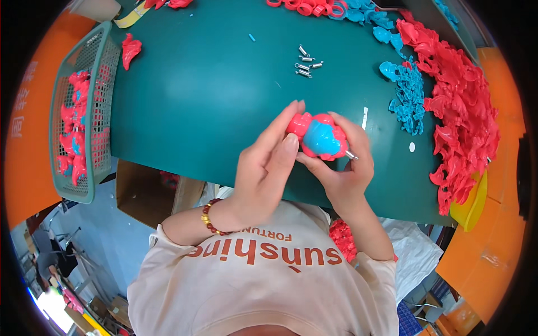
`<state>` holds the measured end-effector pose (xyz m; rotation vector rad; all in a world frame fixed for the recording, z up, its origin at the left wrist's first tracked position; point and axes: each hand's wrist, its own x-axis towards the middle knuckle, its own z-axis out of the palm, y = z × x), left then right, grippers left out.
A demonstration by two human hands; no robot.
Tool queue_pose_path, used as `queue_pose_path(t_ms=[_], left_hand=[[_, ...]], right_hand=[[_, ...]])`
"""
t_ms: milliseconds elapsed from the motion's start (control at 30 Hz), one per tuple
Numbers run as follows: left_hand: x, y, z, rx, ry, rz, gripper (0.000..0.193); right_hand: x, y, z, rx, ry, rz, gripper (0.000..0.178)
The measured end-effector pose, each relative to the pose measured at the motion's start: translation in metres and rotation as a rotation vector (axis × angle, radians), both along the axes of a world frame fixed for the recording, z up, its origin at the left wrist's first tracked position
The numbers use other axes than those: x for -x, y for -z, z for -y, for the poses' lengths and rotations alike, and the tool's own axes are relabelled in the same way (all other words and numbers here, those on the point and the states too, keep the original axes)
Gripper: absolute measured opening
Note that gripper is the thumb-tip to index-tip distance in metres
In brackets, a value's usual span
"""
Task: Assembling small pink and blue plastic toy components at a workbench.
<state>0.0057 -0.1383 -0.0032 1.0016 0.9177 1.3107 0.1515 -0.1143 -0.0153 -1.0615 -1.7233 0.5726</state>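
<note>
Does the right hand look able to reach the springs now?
Probably yes: nothing visible blocks the way to the springs, though the right hand is holding the red-and-blue toy.

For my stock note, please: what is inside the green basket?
Red-and-blue plastic pieces lie inside the green basket; the upper ones cover whatever lies beneath them.
</note>
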Motion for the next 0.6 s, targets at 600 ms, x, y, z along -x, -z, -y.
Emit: queue_pose_path(t_ms=[600], left_hand=[[0.152, -0.049, -0.002, -0.362, -1.035, -0.521, 0.026]], right_hand=[[0.005, 0.015, -0.115, -0.196, -0.174, 0.801, 0.037]])
